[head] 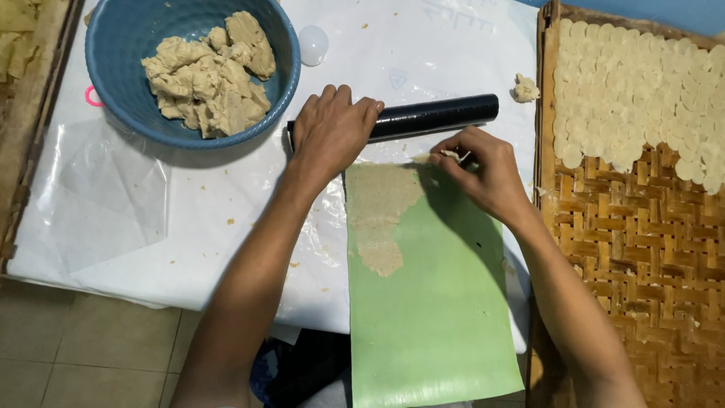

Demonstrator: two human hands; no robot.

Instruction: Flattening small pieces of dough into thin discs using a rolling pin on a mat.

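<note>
Hands [332, 128] [483, 170] work over plastic-covered table [196, 249], tiled floor [68, 347].

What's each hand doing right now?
Left hand: palm down on the black roller, fingers curled over it.
Right hand: pinching a dough scrap.

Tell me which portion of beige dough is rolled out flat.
The thin beige dough sheet on the green mat; the blue bowl's lumps and the small stray lump remain unrolled.
</note>
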